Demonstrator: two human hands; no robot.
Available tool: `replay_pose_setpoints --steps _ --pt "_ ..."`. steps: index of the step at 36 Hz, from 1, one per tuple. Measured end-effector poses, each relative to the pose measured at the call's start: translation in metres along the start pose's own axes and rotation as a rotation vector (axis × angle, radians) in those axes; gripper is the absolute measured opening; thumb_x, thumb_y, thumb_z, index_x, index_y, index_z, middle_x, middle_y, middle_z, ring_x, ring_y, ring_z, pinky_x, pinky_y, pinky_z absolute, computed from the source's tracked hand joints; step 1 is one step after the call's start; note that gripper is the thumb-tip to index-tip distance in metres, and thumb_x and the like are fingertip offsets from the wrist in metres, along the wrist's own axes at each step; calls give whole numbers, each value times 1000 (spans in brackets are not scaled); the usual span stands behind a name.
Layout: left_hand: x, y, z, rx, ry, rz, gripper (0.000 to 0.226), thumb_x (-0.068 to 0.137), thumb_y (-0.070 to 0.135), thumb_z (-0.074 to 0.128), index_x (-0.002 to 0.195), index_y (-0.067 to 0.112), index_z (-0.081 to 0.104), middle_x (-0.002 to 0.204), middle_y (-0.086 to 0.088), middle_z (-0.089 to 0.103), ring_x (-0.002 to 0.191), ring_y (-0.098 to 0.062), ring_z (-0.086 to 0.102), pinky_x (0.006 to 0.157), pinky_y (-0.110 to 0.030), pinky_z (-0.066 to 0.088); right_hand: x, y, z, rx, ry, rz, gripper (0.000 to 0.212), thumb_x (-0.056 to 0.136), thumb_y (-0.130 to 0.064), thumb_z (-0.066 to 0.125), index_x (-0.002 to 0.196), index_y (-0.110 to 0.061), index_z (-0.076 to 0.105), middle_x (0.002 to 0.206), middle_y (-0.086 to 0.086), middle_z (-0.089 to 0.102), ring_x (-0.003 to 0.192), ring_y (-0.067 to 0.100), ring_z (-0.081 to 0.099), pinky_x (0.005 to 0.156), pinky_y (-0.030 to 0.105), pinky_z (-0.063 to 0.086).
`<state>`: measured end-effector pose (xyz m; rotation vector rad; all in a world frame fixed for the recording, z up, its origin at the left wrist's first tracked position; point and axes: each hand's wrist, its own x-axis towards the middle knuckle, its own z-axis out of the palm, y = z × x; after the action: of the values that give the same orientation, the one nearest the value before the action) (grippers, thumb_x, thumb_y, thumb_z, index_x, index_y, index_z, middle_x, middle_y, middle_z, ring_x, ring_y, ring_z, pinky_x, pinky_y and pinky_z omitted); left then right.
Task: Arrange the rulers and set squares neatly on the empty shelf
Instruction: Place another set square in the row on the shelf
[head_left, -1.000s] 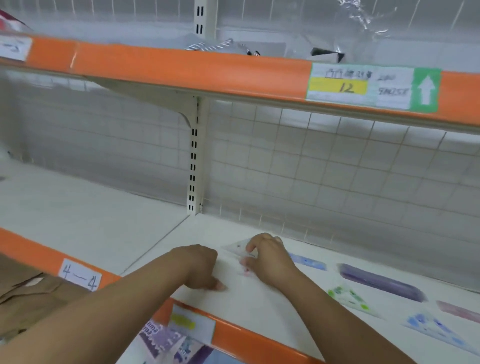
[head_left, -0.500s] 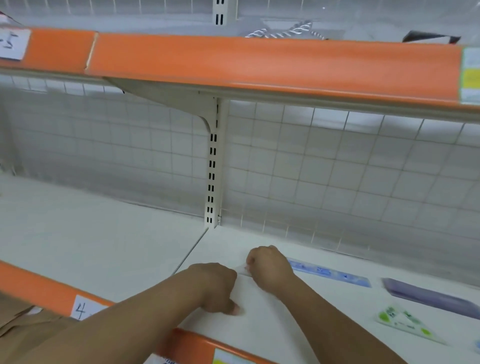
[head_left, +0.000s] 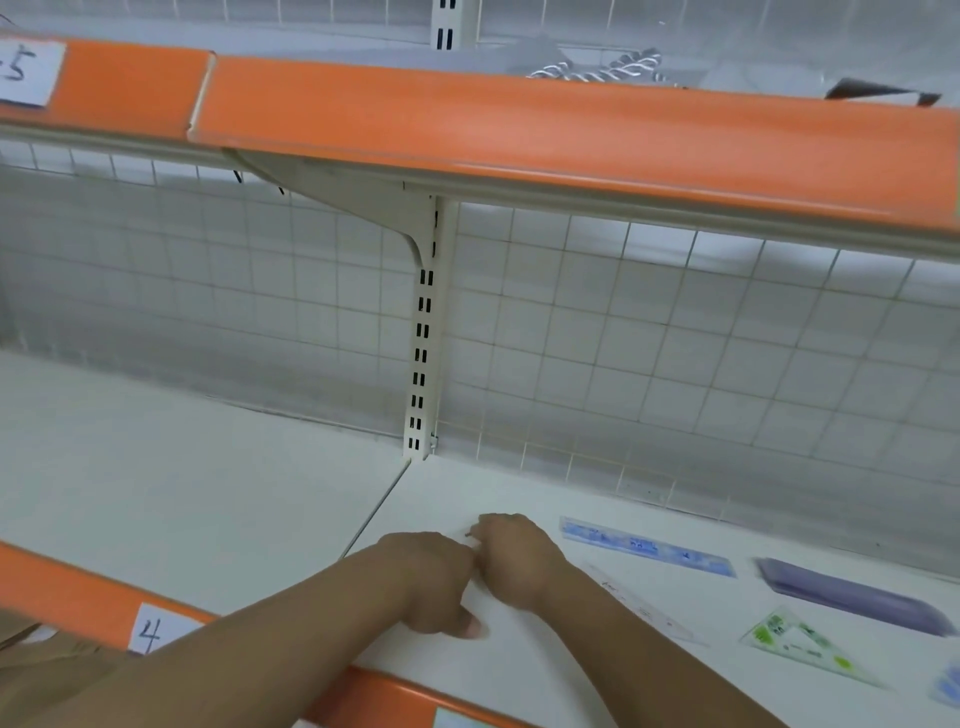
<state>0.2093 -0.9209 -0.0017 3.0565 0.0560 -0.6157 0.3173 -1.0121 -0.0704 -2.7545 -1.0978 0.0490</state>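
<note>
Where the white shelf (head_left: 208, 493) comes nearest the camera, its front edge carries a glossy orange strip (head_left: 62, 587) with a paper label (head_left: 150, 631) marked "4". Brown cardboard (head_left: 31, 670) shows below it at the lower left. Both forearms reach over this edge onto the smooth, matt shelf board. The left hand (head_left: 436, 582) lies knuckles up with its fingers curled under and one fingertip pressed to the board; it cannot be told whether it pinches anything. The right hand (head_left: 519, 558) sits just beside it with its fingers also curled, and its grip cannot be told either. A clear set square (head_left: 644, 610) of thin transparent plastic with faint pink print lies flat on the board. It emerges from under the right wrist and tapers to the right. Near it on the right lies a green set square (head_left: 800, 644), a flat clear triangle with green print. Behind these a blue ruler (head_left: 644, 545), a long narrow patterned strip, lies flat. A purple ruler (head_left: 852, 592), a darker blurred bar, lies apart to its right. Farther back, a cream slotted upright (head_left: 423, 364) stands at the joint between two shelf boards. On both sides of it runs a white wire grid (head_left: 675, 338) of square cells. A cream bracket (head_left: 337, 192) slopes out from the upright under the upper shelf strip (head_left: 519, 130), which is orange and glossy. That strip carries a paper tag (head_left: 23, 73) marked "5" at the far left.
</note>
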Motion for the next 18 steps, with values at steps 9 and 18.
replay_pose_setpoints --steps 9,18 --pt "5 -2 0 20 -2 -37 60 93 56 48 135 14 41 135 -4 49 123 -23 48 97 -34 40 -16 1 -12 -35 63 27 21 94 -19 46 103 -8 61 116 12 54 111 30 46 88 38 45" --pt "6 -10 7 46 -1 -69 57 92 56 48 129 12 49 131 -4 53 120 -23 50 93 -34 42 -35 4 -23 -96 86 100 24 95 -18 41 108 -5 57 111 14 55 99 30 55 71 30 38"
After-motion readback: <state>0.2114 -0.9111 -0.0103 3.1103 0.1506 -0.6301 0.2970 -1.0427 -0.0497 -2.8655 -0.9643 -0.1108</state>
